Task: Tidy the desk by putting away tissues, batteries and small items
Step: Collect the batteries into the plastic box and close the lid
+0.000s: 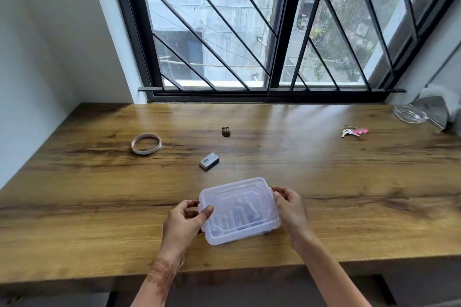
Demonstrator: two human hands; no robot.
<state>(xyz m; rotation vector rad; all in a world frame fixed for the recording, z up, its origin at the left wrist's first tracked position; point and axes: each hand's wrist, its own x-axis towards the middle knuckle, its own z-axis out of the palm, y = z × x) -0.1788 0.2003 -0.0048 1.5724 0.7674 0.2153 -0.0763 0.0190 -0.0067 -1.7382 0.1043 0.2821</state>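
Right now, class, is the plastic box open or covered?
Covered: the translucent lid lies over the box, both hands gripping its ends. Whether it is snapped shut, cannot tell.

A barred window (pixel 262 32) runs behind the wooden desk (pixel 324 182). At the far right corner sits a clear glass dish (pixel 409 114), just beside some crumpled grey fabric (pixel 439 104).

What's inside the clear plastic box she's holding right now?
Through the frosted lid of the plastic box, held by the left hand and right hand, several slim upright shapes show, possibly batteries. The cloudy plastic blurs them, so their type and number stay unclear.
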